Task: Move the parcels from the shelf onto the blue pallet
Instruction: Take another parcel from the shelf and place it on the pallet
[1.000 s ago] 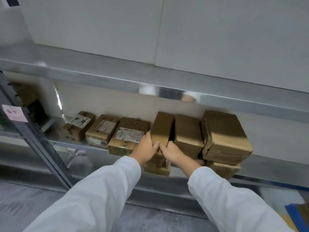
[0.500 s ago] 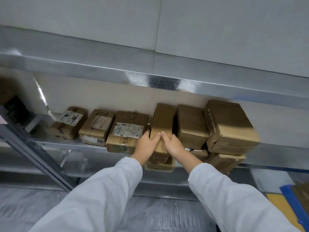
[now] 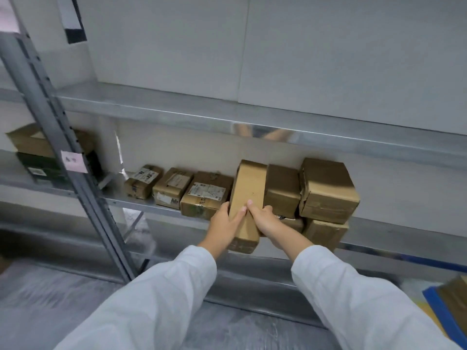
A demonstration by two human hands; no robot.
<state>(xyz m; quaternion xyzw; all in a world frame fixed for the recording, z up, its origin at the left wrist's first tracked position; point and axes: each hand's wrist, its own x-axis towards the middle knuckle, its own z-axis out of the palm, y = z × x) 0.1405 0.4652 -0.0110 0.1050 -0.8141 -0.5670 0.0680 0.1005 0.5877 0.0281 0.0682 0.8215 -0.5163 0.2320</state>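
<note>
**Shelf stock: narrow parcel in both my hands**

Surroundings. A grey steel upright (image 3: pixel 58 137) with slotted holes crosses the left of my view, carrying a pink paper tag (image 3: pixel 73 161). Behind it, on the neighbouring bay, sits an open carton (image 3: pixel 27 141) over a dark box (image 3: pixel 38 165). An upper shelf (image 3: pixel 227 114) of bright sheet metal runs overhead, bare on the part I can see, its front lip mirroring my arms. The floor (image 3: pixel 50 299) is grey and streaked.

Shelf (image 3: pixel 131 202) contents, left to right. Small parcel with a white label (image 3: pixel 142 180); second parcel (image 3: pixel 171 186) with a pale label; wider parcel (image 3: pixel 206 195) with a printed label on top; the narrow parcel (image 3: pixel 249 195); a plain square parcel (image 3: pixel 281 190); a large creased parcel (image 3: pixel 328 190) stacked on another (image 3: pixel 324 232). All are brown cardboard, taped, with scuffed corners. Neighbours press close on both sides of the narrow parcel.

Held item. The narrow parcel is long and slim, smooth-faced, its near end jutting past the shelf edge. My left hand (image 3: pixel 225 228) is curled around its left side, my right hand (image 3: pixel 265 219) around its right, thumbs meeting on top. Both arms wear white sleeves (image 3: pixel 156 299).

Destination. A corner of the blue pallet (image 3: pixel 439 314) shows at lower right, with brown cardboard (image 3: pixel 454 296) already on it, well apart from the shelf.
</note>
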